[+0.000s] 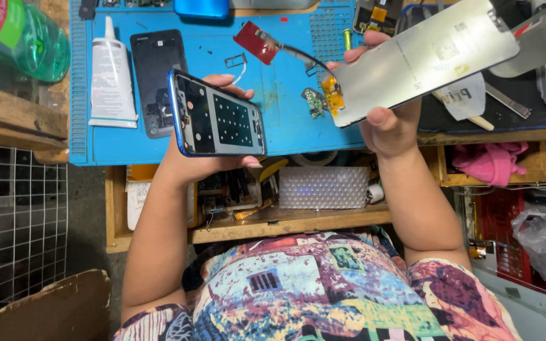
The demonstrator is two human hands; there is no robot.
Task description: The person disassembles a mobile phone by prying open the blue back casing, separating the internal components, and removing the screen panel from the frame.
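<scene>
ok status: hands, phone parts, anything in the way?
Left hand grips blue phone frame. Right hand holds detached screen panel, flex cable dangling. Nothing between them.

Blue-edged phone frame [217,115] with a black dotted inside, silvery grey screen panel [426,58] with a yellow connector, blue mat [285,95], white glue tube [111,74], green bottle [23,35], pink cloth [491,161], multicoloured patterned shirt [323,290]

Bright, sharp (edges slightly warped).

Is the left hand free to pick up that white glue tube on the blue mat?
Probably not as it stands: the left hand is full, gripping the blue phone frame. The white tube lies uncovered on the blue mat just beyond.
</scene>
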